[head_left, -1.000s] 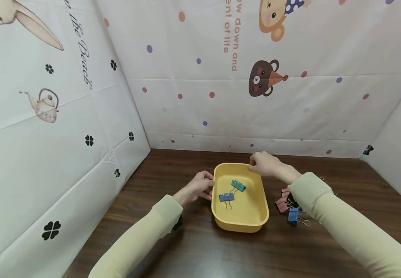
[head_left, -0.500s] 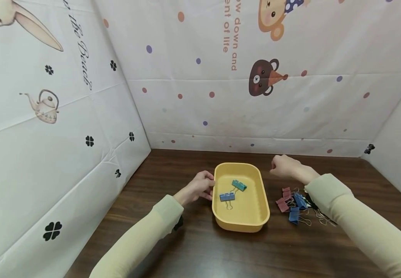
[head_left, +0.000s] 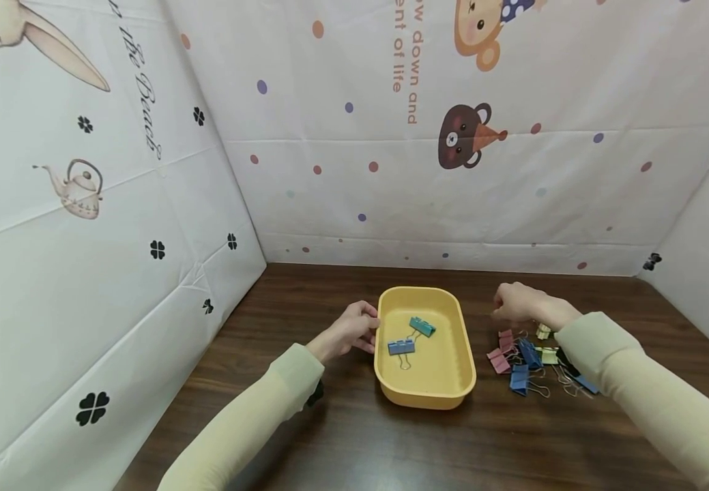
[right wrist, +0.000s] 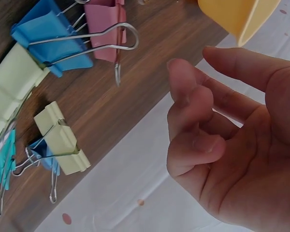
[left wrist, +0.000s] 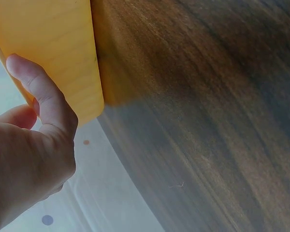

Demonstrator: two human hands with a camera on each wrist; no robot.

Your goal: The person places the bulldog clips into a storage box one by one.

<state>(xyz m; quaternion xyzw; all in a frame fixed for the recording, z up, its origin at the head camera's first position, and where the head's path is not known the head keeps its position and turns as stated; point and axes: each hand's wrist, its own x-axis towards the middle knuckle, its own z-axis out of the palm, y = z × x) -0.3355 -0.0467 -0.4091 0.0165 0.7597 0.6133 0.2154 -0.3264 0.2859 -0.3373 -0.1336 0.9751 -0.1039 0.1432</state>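
Observation:
My left hand (head_left: 346,329) holds the left wall of a yellow plastic tub (head_left: 435,372); in the left wrist view, a finger or thumb lies along the tub's side at its rim. Inside the tub lie a teal binder clip (head_left: 422,326) and a blue binder clip (head_left: 401,347). My right hand (head_left: 523,303) hovers over the far side of a pile of binder clips. From the right wrist, its fingers look loosely curled, thumb apart, holding nothing. Nearby are pink clips (head_left: 499,361), blue clips (head_left: 519,379) and pale yellow clips (right wrist: 63,138).
The dark wooden table (head_left: 329,436) bears the tub and, to its right, the pile. A white printed cloth (head_left: 342,198) rises behind and at both sides. My right sleeve (head_left: 624,375) covers part of the pile.
My right hand has moved right from the tub's far rim to the clip pile, uncovering more clips. My left hand and the tub stay in place.

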